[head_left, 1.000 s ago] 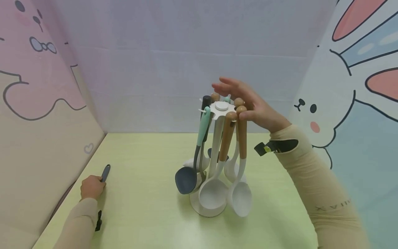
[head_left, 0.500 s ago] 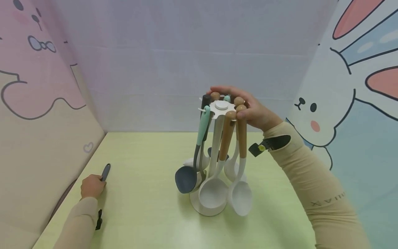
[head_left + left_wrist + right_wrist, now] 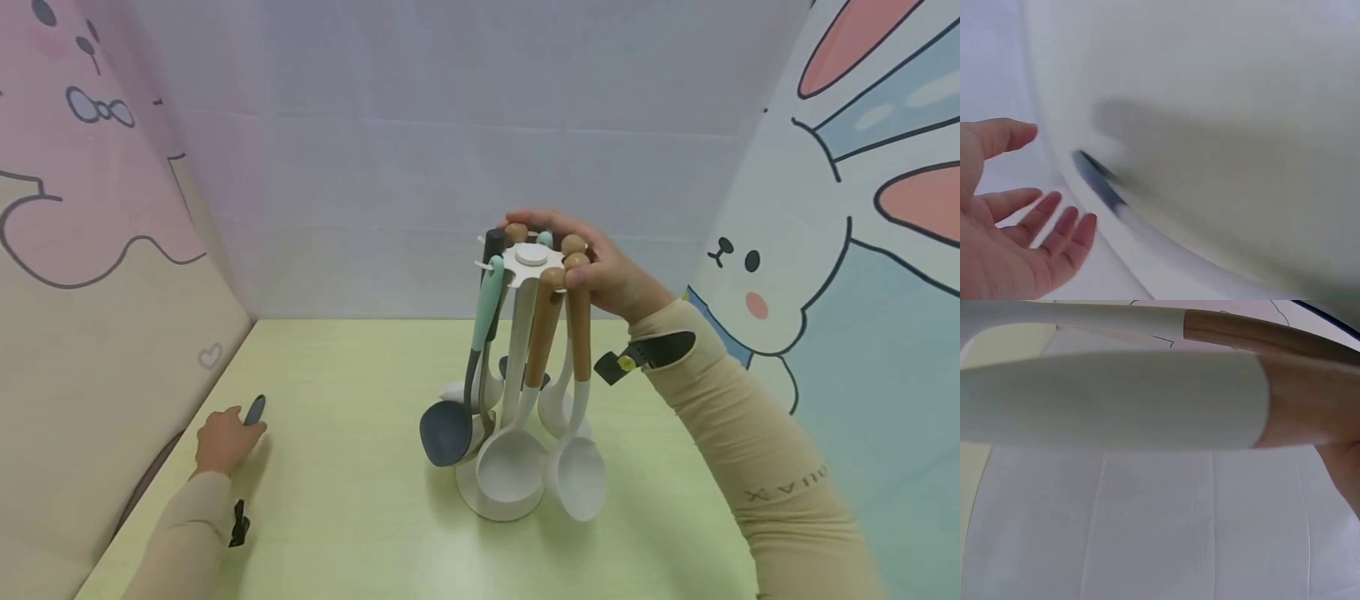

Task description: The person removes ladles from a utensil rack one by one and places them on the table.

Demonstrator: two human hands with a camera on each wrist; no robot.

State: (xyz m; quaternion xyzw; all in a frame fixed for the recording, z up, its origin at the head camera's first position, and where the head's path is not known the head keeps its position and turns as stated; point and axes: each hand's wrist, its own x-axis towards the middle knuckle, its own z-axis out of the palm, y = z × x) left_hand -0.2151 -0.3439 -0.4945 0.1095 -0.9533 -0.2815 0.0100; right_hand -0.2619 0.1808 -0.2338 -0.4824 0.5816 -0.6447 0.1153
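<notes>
My left hand (image 3: 227, 440) is at the left of the table, beside a utensil whose dark grey handle end (image 3: 256, 410) shows past the fingers. In the left wrist view, the fingers are spread and apart from that handle (image 3: 1099, 181); its lighter shaft runs on along the table. A white utensil stand (image 3: 531, 255) with hanging utensils stands right of centre. My right hand (image 3: 611, 271) grips the top of the stand from the right. Its thumb rests on the wooden handle (image 3: 578, 333) of a white spoon (image 3: 581, 479), and its fingers reach round behind the handle tops.
From the stand also hang a white ladle (image 3: 513, 465), a dark grey turner-like utensil (image 3: 447, 433) with a mint handle, and several others partly hidden behind. Cloth walls with cartoon drawings border the pale table (image 3: 345, 500) at the back and sides.
My right hand has come down onto the top of the stand, and its fingers have closed round it. My left hand has loosened from the dark grey handle, its fingers spreading.
</notes>
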